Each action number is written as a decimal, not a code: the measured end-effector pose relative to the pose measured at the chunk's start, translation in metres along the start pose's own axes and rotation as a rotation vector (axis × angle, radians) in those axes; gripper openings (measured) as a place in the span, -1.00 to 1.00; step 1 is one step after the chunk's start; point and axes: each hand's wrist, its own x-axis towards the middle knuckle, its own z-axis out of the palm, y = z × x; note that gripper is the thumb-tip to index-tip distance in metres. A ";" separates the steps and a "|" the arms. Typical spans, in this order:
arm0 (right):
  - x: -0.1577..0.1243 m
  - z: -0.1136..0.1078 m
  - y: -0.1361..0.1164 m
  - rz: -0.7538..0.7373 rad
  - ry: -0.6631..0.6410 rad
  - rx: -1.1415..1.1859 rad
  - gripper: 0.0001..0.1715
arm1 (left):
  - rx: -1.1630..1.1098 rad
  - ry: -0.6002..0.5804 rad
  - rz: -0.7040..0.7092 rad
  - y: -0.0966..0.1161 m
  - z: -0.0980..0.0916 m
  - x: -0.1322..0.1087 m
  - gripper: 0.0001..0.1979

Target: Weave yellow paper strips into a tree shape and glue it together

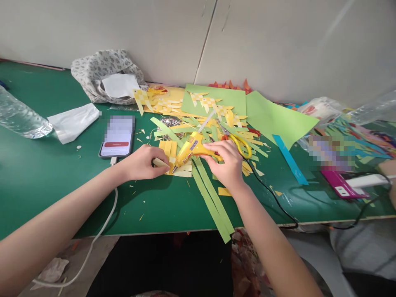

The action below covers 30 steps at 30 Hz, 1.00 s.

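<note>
My right hand (227, 161) is wrapped round the handle of a yellow glue gun (188, 149), with a clear glue stick (206, 121) sticking out of its back. The gun's nozzle points down and left onto woven yellow paper strips (168, 149). Pinched in my left hand (145, 161) is the end of a pale yellow paper strip (161, 163), close to the nozzle. Whether the tip touches the paper, I cannot tell. Two long green paper strips (212, 198) lie below the gun and hang over the table's front edge. Yellow-handled scissors (239, 144) rest behind my right hand.
A phone (116, 138) with a white cable lies left, near a water bottle (21, 113). Finished woven paper fish (204, 102), green sheets (275, 117) and a patterned cloth bag (93, 76) stand along the wall. A black cord runs right toward a magenta power strip (342, 185).
</note>
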 end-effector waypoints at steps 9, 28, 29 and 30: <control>-0.001 0.002 0.000 0.005 -0.024 0.006 -0.77 | 0.003 -0.009 0.002 0.000 0.000 0.000 -0.87; -0.003 0.001 0.004 0.107 -0.075 0.022 -0.81 | 0.002 -0.015 0.022 -0.004 -0.001 0.000 -0.85; -0.003 0.000 0.004 0.128 -0.066 0.016 -0.80 | -0.002 -0.015 0.021 -0.004 -0.001 0.000 -0.85; -0.002 -0.001 0.004 0.146 -0.062 0.013 -0.78 | -0.006 -0.015 0.020 -0.003 -0.001 0.000 -0.85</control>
